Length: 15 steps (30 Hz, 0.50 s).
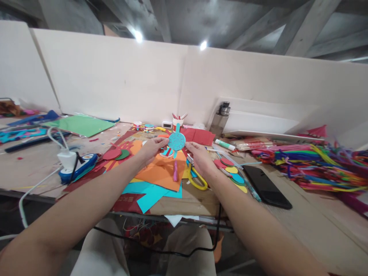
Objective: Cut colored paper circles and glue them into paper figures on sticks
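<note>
A light-blue paper disc [176,142] with markings on its face and a blue strip sticking out above and below is held up over the table. My left hand [153,149] pinches its left edge, and the right edge is between the fingers of my right hand [199,155]. Yellow-handled scissors [203,185] show just under my right hand; whether that hand touches them, I cannot tell. Orange paper sheets [161,174] lie below the disc, with a purple pen-like piece [175,171] on top. Blue paper strips [151,196] are at the table's front.
Left of my arms are a blue power strip [77,168] with a white plug and green sheets [82,124]. To the right lie coloured paper circles [237,178], a black phone [267,186] and bundled pipe cleaners [313,168]. A bottle [219,124] and glue stick [224,144] are farther back.
</note>
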Tool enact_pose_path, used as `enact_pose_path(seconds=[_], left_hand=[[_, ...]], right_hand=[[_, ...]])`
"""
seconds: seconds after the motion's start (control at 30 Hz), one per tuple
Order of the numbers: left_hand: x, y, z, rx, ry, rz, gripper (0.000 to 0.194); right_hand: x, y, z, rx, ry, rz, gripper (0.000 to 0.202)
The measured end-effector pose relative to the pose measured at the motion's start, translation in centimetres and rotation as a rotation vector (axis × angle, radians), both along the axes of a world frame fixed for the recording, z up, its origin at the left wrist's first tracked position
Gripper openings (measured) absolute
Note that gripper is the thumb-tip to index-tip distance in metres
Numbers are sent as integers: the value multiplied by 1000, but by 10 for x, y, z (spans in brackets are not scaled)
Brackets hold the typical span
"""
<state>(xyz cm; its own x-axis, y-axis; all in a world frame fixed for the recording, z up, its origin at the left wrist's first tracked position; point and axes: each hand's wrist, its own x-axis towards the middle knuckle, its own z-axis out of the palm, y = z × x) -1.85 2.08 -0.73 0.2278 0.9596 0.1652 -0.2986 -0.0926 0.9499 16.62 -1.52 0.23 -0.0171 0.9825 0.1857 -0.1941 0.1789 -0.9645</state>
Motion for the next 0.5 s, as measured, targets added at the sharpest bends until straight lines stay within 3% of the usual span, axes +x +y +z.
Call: enact_pose_path(seconds=[0.13,0.5], left_hand=[[0,0,1,37,14,33,43],[0,-2,-1,42,56,-30,45]], right_hand=[[0,1,-1,16,-28,15,32],[0,-2,2,-12,-28,-7,32]])
